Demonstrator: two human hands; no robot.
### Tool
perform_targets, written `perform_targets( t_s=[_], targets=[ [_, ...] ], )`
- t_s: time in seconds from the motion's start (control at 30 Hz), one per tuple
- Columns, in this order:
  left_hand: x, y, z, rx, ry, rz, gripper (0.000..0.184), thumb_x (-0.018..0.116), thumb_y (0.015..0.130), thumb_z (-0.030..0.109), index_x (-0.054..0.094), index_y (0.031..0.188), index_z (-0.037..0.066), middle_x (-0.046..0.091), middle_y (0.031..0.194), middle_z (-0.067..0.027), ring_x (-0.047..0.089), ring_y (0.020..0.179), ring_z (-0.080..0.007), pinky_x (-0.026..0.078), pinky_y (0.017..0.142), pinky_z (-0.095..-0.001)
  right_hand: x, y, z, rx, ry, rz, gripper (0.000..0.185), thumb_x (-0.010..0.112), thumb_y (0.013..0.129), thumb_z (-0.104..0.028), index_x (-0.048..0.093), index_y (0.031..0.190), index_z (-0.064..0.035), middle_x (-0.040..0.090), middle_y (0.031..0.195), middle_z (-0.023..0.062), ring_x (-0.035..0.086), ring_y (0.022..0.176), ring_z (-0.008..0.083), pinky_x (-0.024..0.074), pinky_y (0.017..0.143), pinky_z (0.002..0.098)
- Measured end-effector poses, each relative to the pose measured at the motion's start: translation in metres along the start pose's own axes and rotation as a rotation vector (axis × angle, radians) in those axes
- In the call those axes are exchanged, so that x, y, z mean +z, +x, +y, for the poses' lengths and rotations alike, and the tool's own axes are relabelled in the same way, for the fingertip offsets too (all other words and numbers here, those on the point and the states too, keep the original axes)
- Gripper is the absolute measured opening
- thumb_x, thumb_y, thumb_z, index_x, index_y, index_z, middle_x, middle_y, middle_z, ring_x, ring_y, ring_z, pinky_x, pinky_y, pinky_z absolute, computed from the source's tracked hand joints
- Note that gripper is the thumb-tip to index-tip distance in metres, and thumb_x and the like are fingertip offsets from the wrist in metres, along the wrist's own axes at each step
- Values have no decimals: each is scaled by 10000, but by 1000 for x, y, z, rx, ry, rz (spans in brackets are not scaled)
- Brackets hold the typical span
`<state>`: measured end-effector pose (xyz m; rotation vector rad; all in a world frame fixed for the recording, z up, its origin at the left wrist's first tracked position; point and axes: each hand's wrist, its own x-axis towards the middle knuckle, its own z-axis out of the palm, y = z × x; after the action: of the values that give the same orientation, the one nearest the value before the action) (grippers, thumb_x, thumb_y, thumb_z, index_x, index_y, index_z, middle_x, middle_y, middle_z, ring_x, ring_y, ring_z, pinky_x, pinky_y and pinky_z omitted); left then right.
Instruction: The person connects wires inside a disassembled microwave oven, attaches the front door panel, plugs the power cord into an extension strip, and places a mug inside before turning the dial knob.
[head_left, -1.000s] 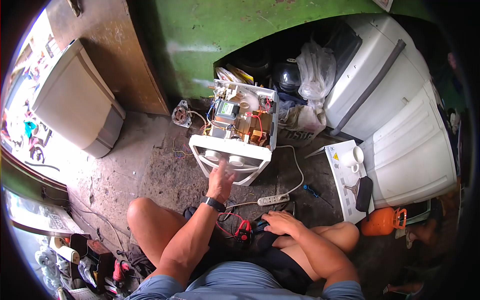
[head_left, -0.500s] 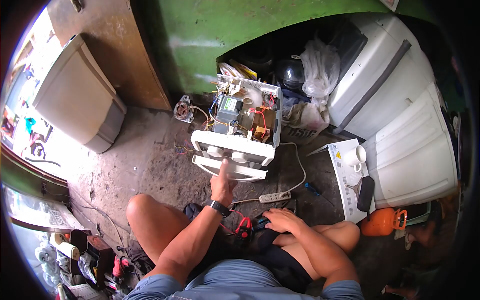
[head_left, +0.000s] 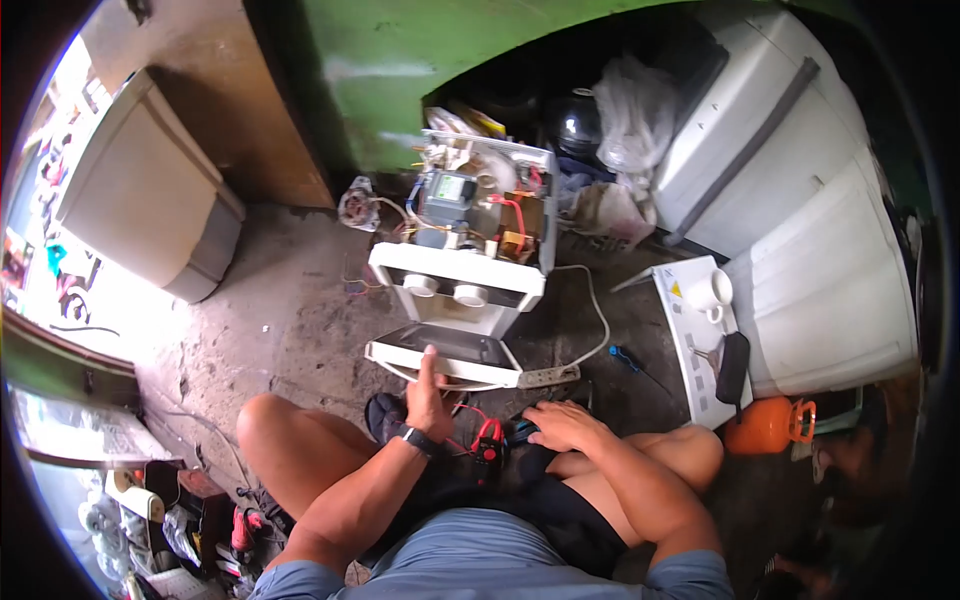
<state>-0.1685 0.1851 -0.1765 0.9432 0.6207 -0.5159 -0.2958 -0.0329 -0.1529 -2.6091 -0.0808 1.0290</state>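
A microwave oven [head_left: 455, 265] stands on the floor before me, its outer cover off and its inner parts and wires bare. Two white knobs sit on its front panel. Its door [head_left: 455, 345] hangs open toward me, and my left hand [head_left: 428, 408] grips the near edge, thumb on top and the other fingers mostly hidden below. My right hand [head_left: 565, 425] lies by my right leg with fingers stretched out, close to a dark blue item I cannot make out. Between my legs lies a red and black clamp meter [head_left: 488, 447] with a red lead.
A white power strip [head_left: 548, 376] lies beside the door, its cord running behind. A blue-handled screwdriver [head_left: 625, 359] is on the floor. At right, a white panel [head_left: 685, 340] carries a white cup [head_left: 710, 290]. An orange canister [head_left: 765, 428] and a motor [head_left: 358, 203] are nearby.
The microwave door has swung down and toward me, baring the oven's cavity. My left hand has moved nearer with it. My right hand has hardly moved.
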Motion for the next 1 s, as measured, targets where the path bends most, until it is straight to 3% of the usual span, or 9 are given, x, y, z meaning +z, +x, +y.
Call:
perform_targets(
  t_s=[0.17, 0.27, 0.33, 0.4, 0.43, 0.53, 0.57, 0.7, 1.0],
  targets=[
    [-11, -4, -2, -69, -67, -90, 397, 754, 884, 528, 573, 958, 182, 551, 860, 17, 605, 827, -179, 553, 801, -382, -19, -22, 21, -106, 98, 48, 478, 664, 945, -346, 570, 1318, -63, 618, 1299, 199, 596, 1222, 389, 484, 1004, 493],
    [-21, -16, 0, -67, -48, -137, 563, 740, 889, 527, 548, 1262, 151, 589, 1155, -43, 601, 1097, -230, 513, 960, -444, -39, -38, 64, -138, 205, 154, 460, 690, 925, -380, 640, 1253, -61, 690, 1203, 177, 657, 1129, 372, 523, 948, 467],
    [-39, -15, -7, -74, -43, -214, 643, 730, 887, 535, 516, 1345, 138, 567, 1294, -66, 555, 1200, -253, 452, 1052, -476, -80, -63, 96, 57, 344, -9, 456, 683, 949, -423, 664, 1233, -67, 701, 1224, 175, 669, 1142, 318, 524, 965, 429],
    [-44, -25, -9, -72, -32, -204, 705, 730, 880, 538, 488, 1401, 129, 562, 1345, -84, 537, 1254, -282, 423, 1088, -485, -100, -81, 159, 303, 367, 114, 369, 747, 901, -397, 718, 1094, -83, 759, 954, 112, 728, 843, 214, 570, 748, 374],
    [-47, -27, -10, -87, -50, -226, 711, 730, 879, 539, 485, 1405, 128, 563, 1346, -85, 537, 1255, -284, 424, 1087, -484, -119, -99, 173, 596, 585, 247, 406, 714, 892, -416, 750, 910, -12, 744, 874, 203, 722, 920, 308, 552, 848, 444],
    [-46, -31, -12, -83, -81, -242, 716, 733, 874, 541, 485, 1404, 127, 566, 1345, -83, 542, 1247, -284, 428, 1081, -480, -75, -92, 340, 930, 577, 1010, 652, 739, 901, -399, 517, 1290, 75, 646, 1258, 303, 628, 1213, 414, 503, 996, 467],
    [-45, -33, -12, -89, -72, -241, 712, 736, 873, 538, 486, 1400, 130, 563, 1347, -81, 545, 1240, -282, 432, 1070, -474, -52, -82, 395, 975, 499, 1193, 513, 728, 936, -274, 507, 1307, 3, 670, 885, 126, 646, 640, 186, 534, 510, 337],
    [-54, -35, -18, -99, -76, -157, 686, 749, 868, 516, 483, 1384, 149, 554, 1350, -72, 527, 1243, -277, 409, 1064, -471, -51, -87, 407, 734, 1159, 1142, 444, 662, 992, -270, 519, 1347, -46, 651, 1080, 100, 661, 662, 202, 559, 525, 326],
    [-78, -29, -38, -47, -75, -117, 600, 701, 913, 472, 492, 1337, 101, 605, 1275, -84, 578, 1196, -263, 435, 1033, -439, -36, -86, 419, 461, 1507, 1139, 218, 577, 1059, -313, 579, 1140, -111, 604, 968, 22, 635, 774, 165, 461, 597, 254]
  ],
)
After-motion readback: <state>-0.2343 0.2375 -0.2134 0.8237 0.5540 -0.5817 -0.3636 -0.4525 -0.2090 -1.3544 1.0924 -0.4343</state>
